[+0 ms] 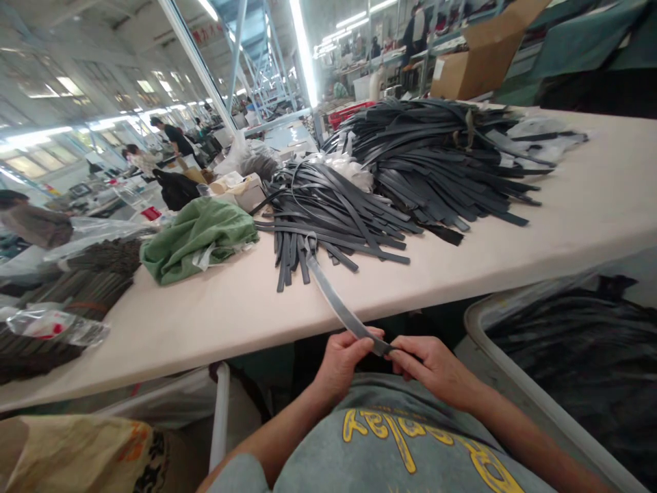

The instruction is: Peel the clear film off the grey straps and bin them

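Observation:
A long dark grey strap [336,302] with a paler face runs from the near pile over the table edge to my hands. My left hand [343,357] pinches it between thumb and fingers near its end. Just to the right, my right hand [428,363] has its fingers closed on the strap's tip, most of which they hide. The strap's far end lies by a smaller pile of dark straps [328,212] on the table. Behind that, to the right, is a bigger heap of similar straps [436,157].
The pale table [575,226] spans the view. A green cloth [202,236], a plastic bottle [56,325] and bundled strips [97,281] are on its left. Below right stands a bin [482,335] of dark material; a sack [76,455] is at lower left. People work farther back.

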Demonstrator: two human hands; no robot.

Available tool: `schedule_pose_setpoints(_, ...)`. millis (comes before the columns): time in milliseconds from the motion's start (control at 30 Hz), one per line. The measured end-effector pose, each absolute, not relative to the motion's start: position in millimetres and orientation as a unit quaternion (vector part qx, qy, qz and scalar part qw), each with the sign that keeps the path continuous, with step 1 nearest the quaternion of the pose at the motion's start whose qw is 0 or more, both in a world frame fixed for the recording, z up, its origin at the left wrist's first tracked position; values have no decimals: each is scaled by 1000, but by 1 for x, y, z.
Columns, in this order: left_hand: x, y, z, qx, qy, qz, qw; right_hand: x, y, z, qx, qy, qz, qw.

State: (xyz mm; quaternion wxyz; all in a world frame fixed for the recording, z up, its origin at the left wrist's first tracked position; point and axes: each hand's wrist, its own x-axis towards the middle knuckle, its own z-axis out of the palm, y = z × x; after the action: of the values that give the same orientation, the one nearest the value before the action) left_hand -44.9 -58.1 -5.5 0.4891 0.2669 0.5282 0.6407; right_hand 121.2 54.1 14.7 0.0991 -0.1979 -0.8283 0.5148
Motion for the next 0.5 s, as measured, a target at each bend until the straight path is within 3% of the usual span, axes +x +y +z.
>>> schedule_pose_setpoints(100, -103, -79, 42, 271, 570, 697, 339, 100, 54, 31, -148, -807, 569, 63)
schedule_pose_setpoints(233, -172, -123, 109, 303, 511, 803, 55, 71, 49, 52, -77, -822, 562, 41)
schedule_pose_setpoints(300, -186, -138, 122, 309, 490, 815, -14, 56, 45, 56, -48, -837, 544, 39)
schedule_pose_setpoints(367, -187, -141, 115, 267, 482, 834, 2, 45, 43, 54, -43, -849, 526, 31)
schedule_pose_setpoints(500, -168, -124, 57, 76, 474, 864, 152, 51, 50, 30, -119, -856, 503, -4)
